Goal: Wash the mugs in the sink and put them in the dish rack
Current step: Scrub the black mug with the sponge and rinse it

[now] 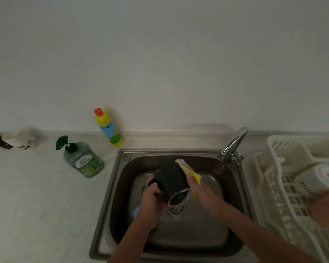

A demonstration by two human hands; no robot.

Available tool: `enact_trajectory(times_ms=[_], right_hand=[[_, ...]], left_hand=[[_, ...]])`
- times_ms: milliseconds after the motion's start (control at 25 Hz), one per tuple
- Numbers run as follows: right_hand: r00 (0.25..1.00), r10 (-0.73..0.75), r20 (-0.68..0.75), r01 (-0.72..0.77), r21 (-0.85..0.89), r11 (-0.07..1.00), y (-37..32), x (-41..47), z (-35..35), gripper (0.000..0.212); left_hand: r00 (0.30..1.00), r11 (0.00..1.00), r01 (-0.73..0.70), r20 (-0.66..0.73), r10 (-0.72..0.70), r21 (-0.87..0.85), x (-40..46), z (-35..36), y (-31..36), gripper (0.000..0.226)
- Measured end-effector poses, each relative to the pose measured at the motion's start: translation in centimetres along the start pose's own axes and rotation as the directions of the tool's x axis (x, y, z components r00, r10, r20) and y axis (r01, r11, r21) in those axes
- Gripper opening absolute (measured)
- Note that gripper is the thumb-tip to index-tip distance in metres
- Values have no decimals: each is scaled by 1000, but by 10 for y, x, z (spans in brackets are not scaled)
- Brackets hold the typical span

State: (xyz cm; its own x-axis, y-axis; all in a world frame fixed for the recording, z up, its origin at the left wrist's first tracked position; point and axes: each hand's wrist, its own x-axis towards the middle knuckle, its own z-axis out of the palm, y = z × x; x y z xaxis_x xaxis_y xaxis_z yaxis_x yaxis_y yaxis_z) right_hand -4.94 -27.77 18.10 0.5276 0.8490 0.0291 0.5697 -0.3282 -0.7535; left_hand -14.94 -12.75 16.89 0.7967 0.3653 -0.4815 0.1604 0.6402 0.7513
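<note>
Right now the left hand [150, 198] curls its fingers through the handle of a dark mug [170, 184], held tipped over the sink [120, 186] with its mouth toward the drain. Wet and probably soapy, it looks hard, slippery and breakable, so the handle seems the safest hold. Beside it, the right hand [199, 188] pinches a yellow sponge [188, 170] against the mug's side. Farther right, a white mug [317, 179] lies in the dish rack [273, 186].
</note>
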Motion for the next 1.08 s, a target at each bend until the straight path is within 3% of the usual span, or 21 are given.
enact_trajectory(times_ms=[120, 240, 280, 360, 400, 480, 680, 760, 800, 920, 1000, 1080], right_hand=[[1000, 10, 22, -13, 106, 994, -15, 1, 7, 57], [992, -117, 54, 125, -178, 976, -22, 13, 16, 56], [993, -110, 39, 114, -139, 984, -21, 18, 14, 55], [1000, -14, -9, 15, 116, 993, -15, 24, 6, 53], [998, 70, 1, -69, 225, 972, -8, 21, 4, 52], [990, 138, 39, -144, 274, 951, -4, 4, 9, 54], [1000, -9, 28, 10, -60, 998, -17, -8, 24, 57], [999, 7, -36, -5, 63, 998, -17, -7, 19, 56], [992, 84, -89, -72, 129, 989, -15, -9, 18, 54], [970, 233, -75, -219, 162, 962, -11, -24, 32, 47], [966, 240, -94, -207, 273, 939, -10, -27, 44, 49], [982, 176, -64, -161, 186, 969, -14, -23, 44, 54]], left_hand=[[999, 999, -19, -28, 20, 43, 0, -2, 4, 19], [999, 980, -27, -26, 32, 195, 0, -4, -3, 36], [999, 981, -31, -14, 35, 193, -2, -3, -4, 39], [999, 991, -44, -7, 46, 129, -6, -6, -4, 50], [999, 996, -51, -16, 52, 69, -5, -8, -3, 49], [996, 998, -70, -49, 71, 5, -5, -9, 4, 36], [999, 964, 49, -4, -50, 260, -2, -9, -7, 41], [997, 972, 69, 17, -75, 227, -4, -7, -11, 44], [996, 983, 88, -8, -87, 159, -4, -5, -11, 41], [991, 993, 119, -61, -119, 8, 5, -6, -8, 38], [989, 989, 128, -78, -122, 75, 12, -9, -11, 32], [985, 964, 174, -59, -165, 203, 14, -6, -13, 45]])
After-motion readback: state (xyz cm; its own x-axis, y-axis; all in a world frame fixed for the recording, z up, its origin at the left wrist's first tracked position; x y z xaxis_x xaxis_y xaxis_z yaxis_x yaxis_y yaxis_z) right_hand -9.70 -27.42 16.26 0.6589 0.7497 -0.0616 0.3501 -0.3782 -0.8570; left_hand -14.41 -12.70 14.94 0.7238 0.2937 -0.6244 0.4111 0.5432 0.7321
